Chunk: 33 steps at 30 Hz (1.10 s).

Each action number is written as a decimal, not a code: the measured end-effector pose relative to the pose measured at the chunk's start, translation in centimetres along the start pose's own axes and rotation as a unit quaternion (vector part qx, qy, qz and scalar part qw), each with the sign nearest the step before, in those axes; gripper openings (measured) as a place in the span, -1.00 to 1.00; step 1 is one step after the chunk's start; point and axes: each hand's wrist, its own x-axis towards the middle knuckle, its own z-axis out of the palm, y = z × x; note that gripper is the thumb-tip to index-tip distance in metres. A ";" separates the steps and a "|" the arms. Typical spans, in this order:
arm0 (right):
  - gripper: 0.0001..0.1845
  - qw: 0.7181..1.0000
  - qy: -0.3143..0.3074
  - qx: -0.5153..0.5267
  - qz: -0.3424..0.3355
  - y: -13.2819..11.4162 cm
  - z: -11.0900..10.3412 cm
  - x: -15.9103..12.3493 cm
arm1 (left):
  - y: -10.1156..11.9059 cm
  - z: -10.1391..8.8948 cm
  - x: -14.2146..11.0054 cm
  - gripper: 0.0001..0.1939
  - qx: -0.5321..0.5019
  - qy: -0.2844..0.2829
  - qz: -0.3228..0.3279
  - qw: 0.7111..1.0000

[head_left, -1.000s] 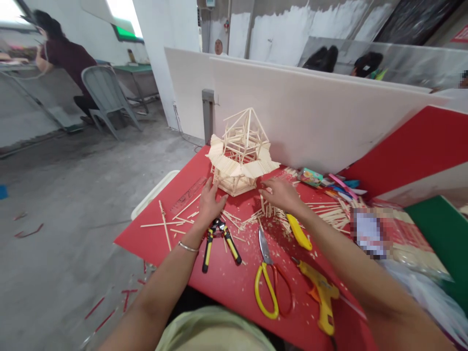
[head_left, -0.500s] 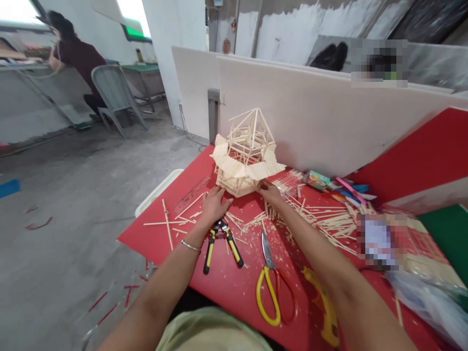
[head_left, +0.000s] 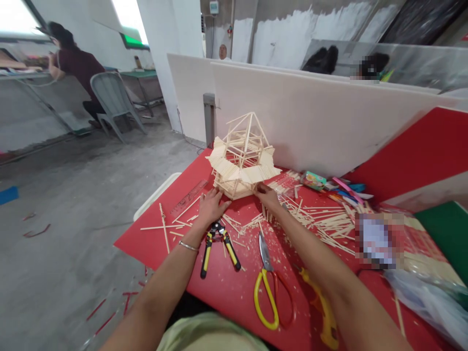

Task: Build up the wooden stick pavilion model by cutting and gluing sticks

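Note:
A lantern-like model of thin wooden sticks (head_left: 241, 171) stands on the red tabletop (head_left: 226, 292). It has an open pointed frame on top, a skirt of closely laid sticks round the middle and a framed base. My left hand (head_left: 211, 207) rests at the base's left front corner, fingers stretched out and thumb apart, fingertips touching it. On the right side, my right hand (head_left: 267, 196) has its fingers closed on the base edge; the fingertips are partly hidden. Below my left hand lie yellow-and-black wire strippers (head_left: 219, 246). Scissors (head_left: 268, 285) with yellow and red handles lie nearer me.
Loose sticks (head_left: 329, 222) and chips spread to the right, near a small colourful packet (head_left: 313, 180). A yellow glue gun (head_left: 323, 312) lies beneath my right forearm. A clear ruler (head_left: 188, 197) is at left. White boards (head_left: 310, 117) stand behind the table. A person (head_left: 78, 63) sits far left.
The view has shifted slightly. Both hands keep their places at the model's base, and the model shows no clear movement on the table.

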 end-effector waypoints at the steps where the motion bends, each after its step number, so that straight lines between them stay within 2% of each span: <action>1: -0.55 1.000 0.001 0.002 0.002 0.2 0.0 0.1 | 0.0 0.0 0.0 -0.42 0.006 -0.004 -0.001 1.000; 7: -0.53 1.000 0.015 0.009 0.015 1.2 0.2 0.4 | 0.1 0.0 -0.1 -0.38 0.050 -0.033 -0.009 0.998; 12: -0.61 1.000 0.002 0.020 0.015 1.2 0.3 0.4 | 0.3 -0.1 -0.1 -0.40 0.041 -0.023 -0.006 0.999; 14: -0.64 1.000 -0.009 0.024 0.016 1.0 0.5 0.4 | 0.3 -0.4 0.0 -0.46 0.011 -0.005 -0.015 1.000; 16: -0.65 0.999 -0.023 0.027 0.019 0.7 0.6 0.5 | 0.1 -0.8 0.1 -0.55 -0.032 0.037 -0.035 0.998; 18: -0.65 0.999 -0.034 0.029 0.023 0.2 0.7 0.6 | -0.2 -1.4 0.5 -0.61 -0.070 0.087 -0.071 0.991; 20: -0.64 0.998 -0.041 0.031 0.025 -0.3 0.7 0.6 | -0.7 -2.1 1.1 -0.62 -0.087 0.107 -0.121 0.983; 23: -0.61 0.998 -0.048 0.034 0.025 -1.0 0.6 0.7 | -1.2 -3.2 2.5 -0.59 -0.087 0.085 -0.167 0.978; 28: -0.60 0.998 -0.052 0.036 0.026 -1.7 0.7 0.7 | -1.2 -4.4 4.6 -0.56 -0.077 0.044 -0.177 0.980; 33: -0.61 0.998 -0.040 0.037 0.022 -2.9 1.1 0.6 | 0.0 -5.4 5.4 -0.66 -0.096 0.021 -0.175 0.980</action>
